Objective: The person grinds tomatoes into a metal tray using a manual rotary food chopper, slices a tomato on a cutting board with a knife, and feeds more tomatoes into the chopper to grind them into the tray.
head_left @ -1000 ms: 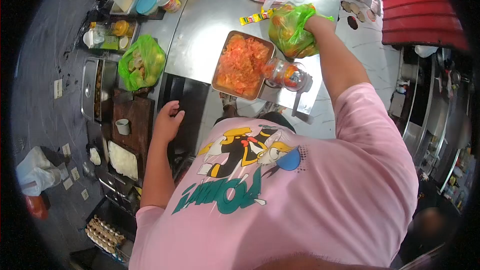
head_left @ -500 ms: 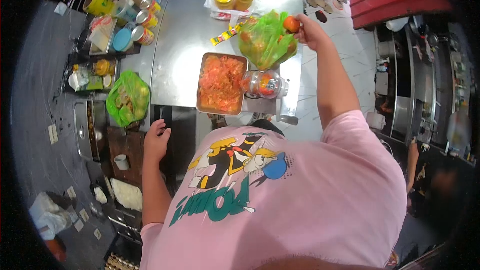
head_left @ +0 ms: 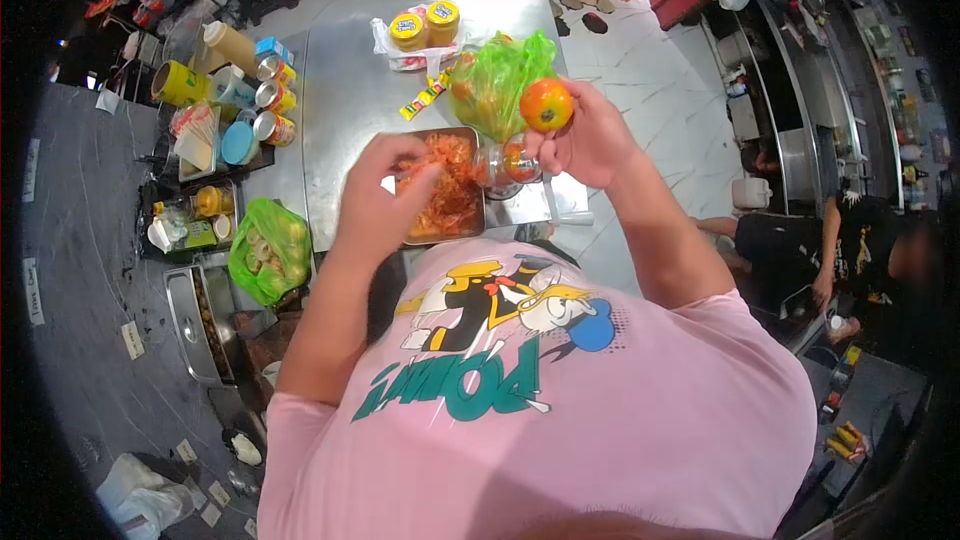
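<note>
A red-orange tomato (head_left: 546, 104) is gripped in the fingers of my right hand (head_left: 592, 135), raised above the table's right side. Behind it stands a green plastic bag (head_left: 495, 80) with more tomatoes showing through. Over the left edge of a metal tray (head_left: 481, 210) hovers my left hand (head_left: 390, 180), thumb and fingers apart, holding nothing that I can see. Chopped red tomato pulp (head_left: 450, 185) fills the tray. A clear jar (head_left: 508, 162) with red pieces inside lies right of the tray, partly hidden by my right hand.
Two yellow-lidded jars (head_left: 424, 28) sit at the back of the steel table (head_left: 340, 70), near a yellow sachet (head_left: 425, 95). Cans (head_left: 275, 97) and tubs crowd the left. Another green bag (head_left: 268, 252) lies nearer. At right, a person in dark clothes (head_left: 865, 240) is by the counter.
My right hand has brought the tomato from beside the green bag toward me. My left hand has risen from the table's near left side to the tray. The view has shifted slightly.
</note>
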Tool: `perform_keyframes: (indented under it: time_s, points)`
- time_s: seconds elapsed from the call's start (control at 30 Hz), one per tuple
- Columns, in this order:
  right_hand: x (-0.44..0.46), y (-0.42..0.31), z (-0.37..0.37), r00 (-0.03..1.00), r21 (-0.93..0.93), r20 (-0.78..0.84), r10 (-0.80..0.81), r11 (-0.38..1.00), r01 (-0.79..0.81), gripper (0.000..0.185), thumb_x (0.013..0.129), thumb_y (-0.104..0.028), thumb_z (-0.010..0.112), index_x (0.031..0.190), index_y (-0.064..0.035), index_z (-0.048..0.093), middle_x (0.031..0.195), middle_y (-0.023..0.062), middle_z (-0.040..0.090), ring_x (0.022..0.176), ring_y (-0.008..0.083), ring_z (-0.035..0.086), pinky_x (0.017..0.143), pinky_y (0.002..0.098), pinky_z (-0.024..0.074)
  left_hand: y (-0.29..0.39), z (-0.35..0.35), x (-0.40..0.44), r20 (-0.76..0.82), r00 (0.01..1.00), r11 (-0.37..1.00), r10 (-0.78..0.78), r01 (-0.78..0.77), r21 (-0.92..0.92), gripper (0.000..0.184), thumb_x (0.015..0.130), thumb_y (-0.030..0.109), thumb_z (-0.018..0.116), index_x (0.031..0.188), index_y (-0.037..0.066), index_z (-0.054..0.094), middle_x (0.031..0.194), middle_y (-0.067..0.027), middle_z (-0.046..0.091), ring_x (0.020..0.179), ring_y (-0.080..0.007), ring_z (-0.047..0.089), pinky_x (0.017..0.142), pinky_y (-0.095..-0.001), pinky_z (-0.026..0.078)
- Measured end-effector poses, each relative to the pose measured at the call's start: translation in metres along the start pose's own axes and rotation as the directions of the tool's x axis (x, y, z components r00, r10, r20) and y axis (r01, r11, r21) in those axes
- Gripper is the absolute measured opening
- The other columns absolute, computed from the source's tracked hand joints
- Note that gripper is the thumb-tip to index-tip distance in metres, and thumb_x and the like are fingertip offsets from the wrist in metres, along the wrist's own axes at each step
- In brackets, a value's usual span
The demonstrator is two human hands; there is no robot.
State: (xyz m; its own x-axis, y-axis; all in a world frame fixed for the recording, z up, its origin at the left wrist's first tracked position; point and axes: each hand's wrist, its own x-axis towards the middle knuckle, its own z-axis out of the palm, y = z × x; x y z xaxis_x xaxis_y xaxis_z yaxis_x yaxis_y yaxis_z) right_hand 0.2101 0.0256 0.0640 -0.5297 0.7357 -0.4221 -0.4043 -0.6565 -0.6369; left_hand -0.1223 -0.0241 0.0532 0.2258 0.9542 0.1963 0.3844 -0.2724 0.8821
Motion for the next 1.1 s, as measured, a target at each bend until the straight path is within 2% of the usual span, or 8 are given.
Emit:
perform_keyframes:
  time_s: [0.23, 0.33, 0.53, 0.67, 0.87, 0.93, 1.03, 1.1]
  points:
    - [-0.017, 0.046, 0.065, 0.976, 0.037, -0.04, -0.213, 0.976, 0.214, 0.06, 0.118, -0.051, 0.03, 0.14, -0.0028, 0.057, 0.105, 0.0175, 0.074, 0.068, 0.0273, 0.072, 0.064, 0.0401, 0.0608, 0.051, 0.044, 0.021, -0.044, 0.965, 0.965, 0.26, -0.258, 0.046, 0.04, 0.084, 0.007, 0.094, 0.117, 0.004, 0.072, 0.112, -0.0127, 0.071, 0.098, -0.0265, 0.071, 0.089, -0.0354, 0.059]
    - [-0.023, 0.048, 0.076, 0.95, 0.01, -0.013, -0.312, 0.95, 0.313, 0.059, 0.118, -0.05, 0.031, 0.142, -0.003, 0.057, 0.107, 0.0159, 0.074, 0.072, 0.0253, 0.072, 0.068, 0.0394, 0.0618, 0.052, 0.048, 0.022, -0.168, 0.889, 0.903, 0.426, -0.428, 0.027, 0.048, 0.084, 0.004, 0.093, 0.128, 0.005, 0.075, 0.119, -0.0143, 0.073, 0.103, -0.0289, 0.073, 0.091, -0.037, 0.06]
    - [-0.023, 0.051, 0.083, 0.921, -0.037, -0.089, -0.38, 0.925, 0.378, 0.054, 0.116, -0.042, 0.028, 0.139, -0.0022, 0.056, 0.106, 0.0178, 0.073, 0.075, 0.028, 0.074, 0.072, 0.0409, 0.0643, 0.05, 0.047, 0.02, -0.241, 0.807, 0.842, 0.54, -0.524, 0.131, 0.04, 0.085, 0.001, 0.09, 0.124, 0.005, 0.08, 0.116, -0.0127, 0.075, 0.095, -0.0295, 0.076, 0.081, -0.0368, 0.062]
    - [-0.023, 0.054, 0.096, 0.898, -0.009, -0.069, -0.435, 0.9, 0.435, 0.054, 0.118, -0.045, 0.03, 0.137, -0.0027, 0.056, 0.109, 0.0151, 0.072, 0.076, 0.027, 0.073, 0.07, 0.04, 0.0633, 0.054, 0.041, 0.012, -0.223, 0.829, 0.858, 0.513, -0.504, 0.101, 0.043, 0.087, -0.001, 0.09, 0.128, 0.004, 0.08, 0.119, -0.0149, 0.075, 0.107, -0.0289, 0.075, 0.094, -0.0368, 0.06]
    - [-0.012, 0.066, 0.109, 0.857, 0.07, -0.186, -0.481, 0.863, 0.5, 0.051, 0.121, -0.051, 0.036, 0.136, -0.006, 0.057, 0.116, 0.0104, 0.069, 0.088, 0.0217, 0.069, 0.074, 0.0368, 0.0567, 0.05, 0.054, 0.006, -0.28, 0.848, 0.877, 0.45, -0.478, -0.04, 0.026, 0.095, -0.004, 0.084, 0.119, 0.002, 0.08, 0.117, -0.0127, 0.075, 0.092, -0.0195, 0.075, 0.08, -0.0318, 0.061]
    - [-0.01, 0.066, 0.106, 0.827, 0.056, -0.116, -0.55, 0.827, 0.559, 0.049, 0.122, -0.049, 0.037, 0.134, -0.0067, 0.058, 0.116, 0.0091, 0.068, 0.09, 0.0199, 0.066, 0.076, 0.0359, 0.0539, 0.065, 0.054, 0.004, -0.231, 0.961, 0.916, 0.15, -0.223, -0.334, 0.019, 0.099, -0.003, 0.081, 0.117, 0.001, 0.078, 0.115, -0.0106, 0.074, 0.087, -0.0143, 0.073, 0.074, -0.0295, 0.06]
    - [-0.008, 0.061, 0.107, 0.821, 0.05, -0.11, -0.56, 0.822, 0.568, 0.041, 0.122, -0.048, 0.042, 0.128, -0.0106, 0.058, 0.111, 0.0085, 0.067, 0.087, 0.0192, 0.065, 0.072, 0.0346, 0.0549, 0.066, 0.055, 0.013, -0.2, 0.977, 0.832, 0.079, -0.175, -0.527, 0.016, 0.102, 0.0, 0.078, 0.118, -0.003, 0.074, 0.108, -0.0089, 0.07, 0.077, -0.0151, 0.073, 0.069, -0.0282, 0.059]
    - [-0.008, 0.061, 0.11, 0.821, 0.038, -0.128, -0.557, 0.824, 0.565, 0.041, 0.121, -0.047, 0.042, 0.129, -0.01, 0.058, 0.11, 0.009, 0.067, 0.086, 0.0194, 0.065, 0.072, 0.0348, 0.0547, 0.069, 0.049, 0.018, -0.195, 0.977, 0.865, 0.085, -0.169, -0.472, 0.015, 0.104, 0.002, 0.077, 0.117, -0.003, 0.073, 0.108, -0.0079, 0.071, 0.078, -0.0142, 0.073, 0.071, -0.0284, 0.06]
